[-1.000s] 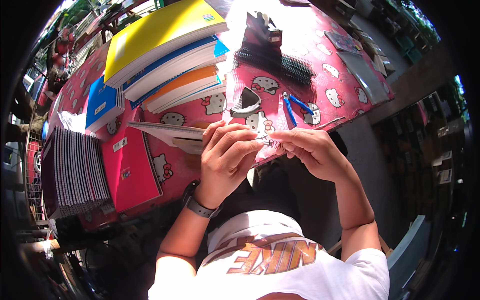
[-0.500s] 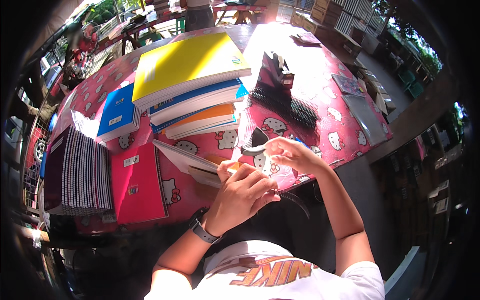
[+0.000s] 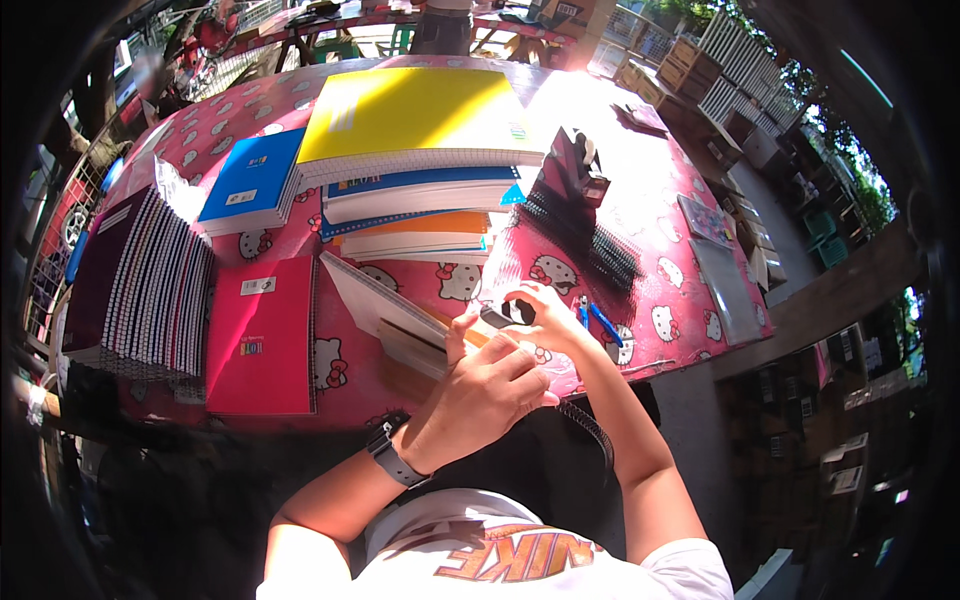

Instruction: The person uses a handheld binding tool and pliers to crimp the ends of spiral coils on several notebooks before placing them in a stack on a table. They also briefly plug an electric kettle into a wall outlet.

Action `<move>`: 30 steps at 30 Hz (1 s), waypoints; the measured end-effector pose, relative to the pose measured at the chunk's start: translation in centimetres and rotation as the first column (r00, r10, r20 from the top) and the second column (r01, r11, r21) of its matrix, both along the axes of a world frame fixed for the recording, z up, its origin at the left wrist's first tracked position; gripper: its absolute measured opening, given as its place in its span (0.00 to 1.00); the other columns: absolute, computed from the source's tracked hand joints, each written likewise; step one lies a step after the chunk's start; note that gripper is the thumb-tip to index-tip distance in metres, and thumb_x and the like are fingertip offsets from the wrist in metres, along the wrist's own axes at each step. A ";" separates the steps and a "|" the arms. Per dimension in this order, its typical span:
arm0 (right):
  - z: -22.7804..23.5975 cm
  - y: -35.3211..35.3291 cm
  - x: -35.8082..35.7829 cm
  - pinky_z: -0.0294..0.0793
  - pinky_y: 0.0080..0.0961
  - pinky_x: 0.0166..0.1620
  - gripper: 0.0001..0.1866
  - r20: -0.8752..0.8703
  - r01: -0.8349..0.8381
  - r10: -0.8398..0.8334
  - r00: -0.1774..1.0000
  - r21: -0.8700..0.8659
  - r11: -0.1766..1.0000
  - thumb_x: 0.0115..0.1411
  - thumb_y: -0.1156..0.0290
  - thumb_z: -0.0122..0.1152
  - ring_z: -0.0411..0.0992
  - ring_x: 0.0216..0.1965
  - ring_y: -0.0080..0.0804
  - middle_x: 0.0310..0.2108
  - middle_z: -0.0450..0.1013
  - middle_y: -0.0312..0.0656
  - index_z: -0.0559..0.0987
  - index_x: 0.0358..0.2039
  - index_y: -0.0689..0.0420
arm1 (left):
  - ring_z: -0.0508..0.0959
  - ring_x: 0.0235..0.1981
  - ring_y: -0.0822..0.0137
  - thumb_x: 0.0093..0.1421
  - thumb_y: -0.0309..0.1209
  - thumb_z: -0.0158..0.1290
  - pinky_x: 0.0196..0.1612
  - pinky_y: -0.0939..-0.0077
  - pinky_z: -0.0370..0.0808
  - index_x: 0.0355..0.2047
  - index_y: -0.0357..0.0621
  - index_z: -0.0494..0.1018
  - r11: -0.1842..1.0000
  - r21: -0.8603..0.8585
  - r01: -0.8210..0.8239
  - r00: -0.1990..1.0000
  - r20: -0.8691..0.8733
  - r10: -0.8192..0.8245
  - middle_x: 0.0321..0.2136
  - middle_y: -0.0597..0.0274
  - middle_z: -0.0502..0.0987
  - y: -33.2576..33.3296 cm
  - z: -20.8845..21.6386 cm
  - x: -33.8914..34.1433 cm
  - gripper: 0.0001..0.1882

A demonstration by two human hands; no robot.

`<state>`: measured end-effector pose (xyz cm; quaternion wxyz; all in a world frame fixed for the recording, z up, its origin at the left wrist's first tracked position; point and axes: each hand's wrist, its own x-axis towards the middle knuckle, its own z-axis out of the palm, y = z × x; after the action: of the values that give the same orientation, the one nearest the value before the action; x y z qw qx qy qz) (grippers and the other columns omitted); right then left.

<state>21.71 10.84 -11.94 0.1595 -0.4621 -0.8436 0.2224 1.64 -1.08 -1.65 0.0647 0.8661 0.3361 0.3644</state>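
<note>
My left hand (image 3: 490, 385), with a watch on its wrist, is closed on the edge of a notebook (image 3: 385, 315) that stands tilted over the table's near edge. A black plastic binding coil (image 3: 590, 428) trails from beside those fingers and hangs past the table edge. Close by, my right hand (image 3: 545, 318) curls its fingers round a black curved piece (image 3: 497, 316), which looks like the coil's other end. The fingers partly hide how coil and notebook meet. Blue-handled pliers (image 3: 603, 325) lie just right of my right hand.
A yellow notebook (image 3: 420, 110) tops a tall stack of notebooks. Left of it are a blue stack (image 3: 250, 180), a pink notebook (image 3: 262, 340) and a row of dark spiral notebooks (image 3: 140, 290). More black coils (image 3: 585, 240) lie beside a dark holder (image 3: 575, 170).
My right hand has moved left, closer to my left hand, with the black curved piece. The pliers now show more fully. The whole view has shifted a little.
</note>
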 end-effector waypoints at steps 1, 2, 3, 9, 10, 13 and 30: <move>0.4 -1.2 0.5 0.65 0.36 0.48 0.32 -0.256 0.005 -0.082 0.963 -0.288 0.958 0.41 0.56 0.66 0.64 0.46 0.39 0.45 0.67 0.44 0.70 0.46 0.53 | 0.71 0.37 0.73 0.50 0.40 0.56 0.55 0.51 0.47 0.30 0.55 0.71 1.000 -0.022 -0.001 1.000 0.018 0.002 0.27 0.75 0.71 0.0 -0.3 0.0 0.09; 0.9 -2.8 1.2 0.65 0.32 0.46 0.31 -0.456 -0.058 -0.237 0.858 -0.545 0.837 0.42 0.56 0.65 0.66 0.43 0.33 0.43 0.69 0.39 0.70 0.47 0.54 | 0.71 0.37 0.73 0.50 0.40 0.56 0.55 0.51 0.47 0.30 0.55 0.71 0.999 -0.037 -0.003 1.000 0.029 0.004 0.27 0.75 0.71 0.1 -0.3 0.1 0.09; 0.7 -4.4 1.9 0.66 0.25 0.44 0.32 -0.664 -0.238 -0.263 0.700 -0.565 0.790 0.44 0.55 0.65 0.68 0.40 0.26 0.41 0.70 0.38 0.68 0.48 0.57 | 0.71 0.37 0.73 0.50 0.40 0.55 0.55 0.51 0.47 0.28 0.55 0.71 1.000 -0.018 -0.005 0.996 0.094 0.007 0.27 0.75 0.71 0.1 -0.1 -0.2 0.08; -5.3 -17.4 3.3 0.70 0.34 0.43 0.42 -0.825 -0.693 -0.558 -0.092 -0.349 0.631 0.46 0.36 0.54 0.68 0.46 0.47 0.48 0.66 0.53 0.69 0.50 0.59 | 0.72 0.38 0.74 0.49 0.42 0.56 0.56 0.51 0.42 0.28 0.57 0.75 0.995 -0.098 0.034 0.998 0.047 -0.029 0.26 0.78 0.74 0.2 0.0 -0.7 0.08; -5.7 -19.3 2.7 0.71 0.35 0.43 0.42 -0.758 -0.689 -0.624 -0.190 -0.350 0.635 0.47 0.35 0.51 0.68 0.46 0.48 0.48 0.66 0.54 0.68 0.50 0.58 | 0.72 0.38 0.74 0.49 0.42 0.56 0.56 0.51 0.42 0.28 0.57 0.75 0.993 -0.109 0.041 0.998 0.053 -0.035 0.26 0.78 0.74 0.3 -0.1 -0.6 0.08; -8.1 -21.4 1.4 0.70 0.38 0.44 0.42 -0.693 -0.595 -0.671 -0.263 -0.431 0.678 0.50 0.32 0.44 0.66 0.48 0.49 0.51 0.63 0.50 0.64 0.53 0.55 | 0.72 0.39 0.74 0.48 0.43 0.57 0.57 0.54 0.42 0.28 0.57 0.75 0.996 -0.084 0.039 0.981 0.194 -0.022 0.26 0.79 0.74 0.3 0.1 0.0 0.09; 8.0 -7.8 1.6 0.62 0.34 0.51 0.34 -0.535 -0.069 -0.085 0.840 -0.261 0.963 0.45 0.41 0.53 0.67 0.45 0.43 0.41 0.69 0.59 0.78 0.31 0.66 | 0.72 0.36 0.67 0.41 0.45 0.60 0.55 0.47 0.44 0.22 0.52 0.72 0.984 -0.002 -0.176 0.977 0.119 0.175 0.25 0.72 0.72 1.3 -0.9 -1.8 0.14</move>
<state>23.34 2.99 -3.98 0.3278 -0.4012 -0.7238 0.4557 -0.21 0.20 -2.50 0.0484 0.8101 0.4052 0.4209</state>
